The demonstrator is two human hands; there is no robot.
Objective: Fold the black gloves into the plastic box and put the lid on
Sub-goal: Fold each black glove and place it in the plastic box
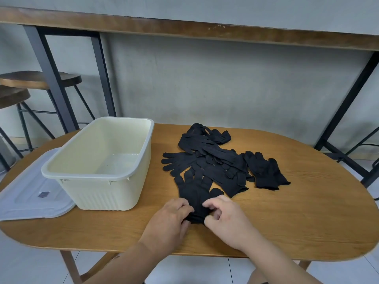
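left grip [171, 217]: fingers curled, pinching | right grip [222, 217]: fingers curled, pinching

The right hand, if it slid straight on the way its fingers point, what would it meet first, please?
The right hand points left across the black glove's cuff, which it pinches; straight on it would probably meet the left hand at the other side of the cuff.

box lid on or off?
Off. The lid lies flat on the table beside the open, empty box.
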